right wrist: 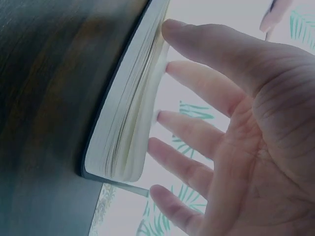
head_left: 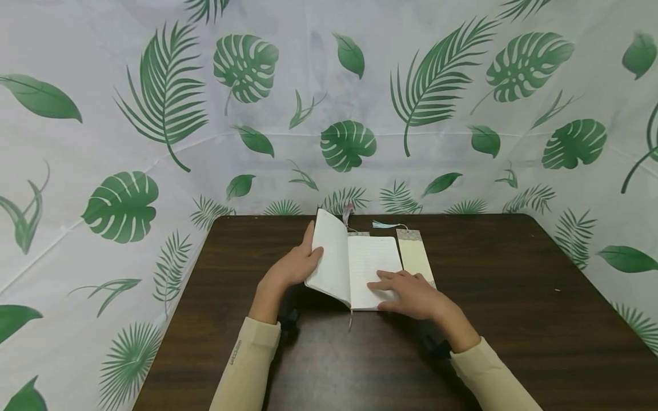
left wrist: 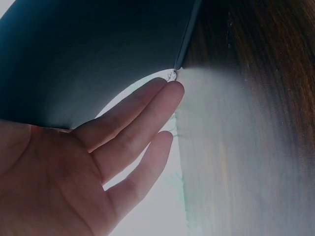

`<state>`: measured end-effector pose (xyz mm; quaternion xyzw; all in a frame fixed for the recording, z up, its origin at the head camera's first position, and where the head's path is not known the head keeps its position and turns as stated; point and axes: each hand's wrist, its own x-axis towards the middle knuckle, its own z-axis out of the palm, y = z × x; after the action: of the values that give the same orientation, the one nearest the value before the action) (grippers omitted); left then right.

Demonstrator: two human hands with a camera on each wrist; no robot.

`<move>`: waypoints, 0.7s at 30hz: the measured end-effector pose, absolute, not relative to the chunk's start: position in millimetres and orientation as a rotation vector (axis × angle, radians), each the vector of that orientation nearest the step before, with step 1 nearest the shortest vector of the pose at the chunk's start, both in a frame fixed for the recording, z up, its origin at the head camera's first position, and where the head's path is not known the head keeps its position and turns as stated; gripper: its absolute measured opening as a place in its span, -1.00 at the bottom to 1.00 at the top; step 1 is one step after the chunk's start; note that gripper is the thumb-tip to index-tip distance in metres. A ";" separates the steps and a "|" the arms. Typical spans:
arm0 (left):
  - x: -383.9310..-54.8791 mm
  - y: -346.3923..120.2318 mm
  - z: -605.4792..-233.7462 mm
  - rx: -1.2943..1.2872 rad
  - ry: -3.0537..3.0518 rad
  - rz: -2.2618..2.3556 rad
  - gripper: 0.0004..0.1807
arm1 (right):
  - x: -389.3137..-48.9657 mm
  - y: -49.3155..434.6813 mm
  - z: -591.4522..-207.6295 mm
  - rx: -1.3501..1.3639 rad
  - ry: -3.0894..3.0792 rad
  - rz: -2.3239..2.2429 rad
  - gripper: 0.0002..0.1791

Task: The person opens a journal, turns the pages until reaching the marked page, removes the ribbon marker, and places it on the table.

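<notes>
An open notebook (head_left: 372, 256) with white lined pages lies on the table, its left side tilted up. My left hand (head_left: 293, 265) grips that raised side at its outer edge, thumb on the page. From the left wrist, the dark cover (left wrist: 98, 54) hides the thumb, and the fingers extend beside its edge. My right hand (head_left: 411, 294) rests its spread fingertips on the lower right page. The right wrist view shows the thick page block (right wrist: 123, 123) with the fingertips at its top sheet. A thin ribbon (head_left: 351, 321) hangs from the notebook's bottom.
Right of the notebook lies a pale yellow bookmark (head_left: 415, 251) with a light blue tassel (head_left: 386, 225). Behind the notebook, a pink tassel (head_left: 348, 211) and the end of another bookmark (head_left: 362, 233) show. The dark wood table (head_left: 504, 268) meets a leaf-print cloth (head_left: 298, 74) at the back.
</notes>
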<state>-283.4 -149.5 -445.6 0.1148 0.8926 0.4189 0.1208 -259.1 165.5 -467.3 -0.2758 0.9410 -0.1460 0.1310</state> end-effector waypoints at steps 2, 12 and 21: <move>-283.3 -149.4 -445.8 0.334 2.604 1.227 -0.14 | -259.5 166.6 -467.8 -0.810 2.719 -0.443 -0.41; -284.5 -151.1 -447.5 0.347 2.613 1.233 -0.14 | -265.3 170.8 -469.3 -0.847 2.706 -0.449 -0.43; -284.1 -150.7 -447.3 0.351 2.605 1.236 -0.14 | -270.2 173.8 -472.5 -0.761 2.833 -0.358 -0.21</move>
<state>-284.1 -150.7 -447.3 0.1200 0.8906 0.4224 0.1182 -270.2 173.8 -472.5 -0.2566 0.9545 -0.1205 0.0931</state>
